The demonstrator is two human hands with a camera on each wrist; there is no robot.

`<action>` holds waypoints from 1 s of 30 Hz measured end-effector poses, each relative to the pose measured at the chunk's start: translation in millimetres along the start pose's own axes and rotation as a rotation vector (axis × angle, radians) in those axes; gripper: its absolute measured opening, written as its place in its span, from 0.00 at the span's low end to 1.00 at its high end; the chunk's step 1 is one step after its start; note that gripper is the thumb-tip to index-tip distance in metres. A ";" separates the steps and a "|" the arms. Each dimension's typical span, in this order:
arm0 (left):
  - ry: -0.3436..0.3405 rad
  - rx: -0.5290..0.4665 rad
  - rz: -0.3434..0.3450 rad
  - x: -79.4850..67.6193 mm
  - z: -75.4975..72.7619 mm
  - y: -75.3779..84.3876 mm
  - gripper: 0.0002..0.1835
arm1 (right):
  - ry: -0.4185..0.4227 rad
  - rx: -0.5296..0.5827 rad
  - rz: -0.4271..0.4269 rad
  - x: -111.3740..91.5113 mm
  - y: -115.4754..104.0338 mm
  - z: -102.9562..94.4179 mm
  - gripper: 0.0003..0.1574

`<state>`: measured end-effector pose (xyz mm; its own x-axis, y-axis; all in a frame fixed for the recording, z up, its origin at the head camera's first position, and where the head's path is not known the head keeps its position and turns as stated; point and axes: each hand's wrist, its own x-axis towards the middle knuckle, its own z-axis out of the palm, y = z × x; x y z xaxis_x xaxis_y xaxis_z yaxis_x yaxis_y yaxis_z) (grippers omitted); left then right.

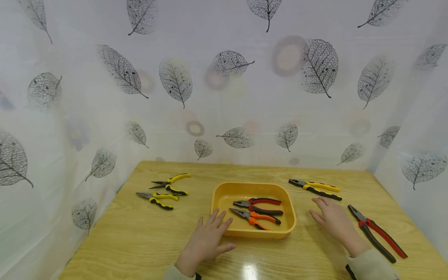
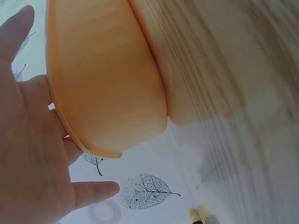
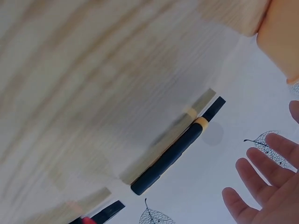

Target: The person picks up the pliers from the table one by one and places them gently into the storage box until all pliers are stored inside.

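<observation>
My left hand (image 1: 208,241) is at the left front corner of the yellow plastic tray (image 1: 257,234), fingers spread. In the left wrist view its fingertips pass behind the tray's rim (image 2: 70,128), with the thumb and little finger apart from it. Inside the tray lie red-and-black pliers (image 1: 250,203) and orange-and-black long-nose pliers (image 1: 252,217). My right hand (image 1: 332,219) hovers over the table right of the tray, holding nothing, its fingers loosely extended. Just beyond its fingertips are yellow-and-black pliers (image 1: 308,186). To its right lie larger red-and-black pliers (image 1: 363,223).
On the left of the wooden table (image 1: 129,241) lie two yellow-and-black pliers, one pair (image 1: 169,181) spread behind the other pair (image 1: 152,199). A pale curtain (image 1: 224,105) printed with leaves stands along the table's back and sides.
</observation>
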<state>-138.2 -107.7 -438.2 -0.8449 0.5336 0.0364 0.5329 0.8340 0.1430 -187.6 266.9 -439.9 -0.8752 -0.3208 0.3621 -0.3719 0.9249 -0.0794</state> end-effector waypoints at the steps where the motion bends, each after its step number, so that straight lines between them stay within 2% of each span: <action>1: -0.002 -0.001 0.000 0.2 -0.2 0.0 0.38 | -0.001 -0.001 0.004 -1.1 2.0 0.1 0.27; 5: -0.002 0.001 0.001 0.6 0.6 -0.5 0.38 | -0.014 -0.016 0.030 -5.3 9.6 -0.8 0.27; 20: 0.011 0.009 0.009 1.8 1.8 -1.2 0.38 | -0.203 -0.005 0.226 -19.0 35.8 -2.9 0.31; 30: -0.017 -0.009 -0.002 1.2 0.0 -2.3 0.38 | -0.232 0.014 0.322 -27.4 49.5 -6.1 0.37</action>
<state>-140.4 -108.9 -438.5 -0.8450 0.5344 0.0192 0.5308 0.8339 0.1515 -180.1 322.7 -448.0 -0.9938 -0.0541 0.0974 -0.0700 0.9834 -0.1675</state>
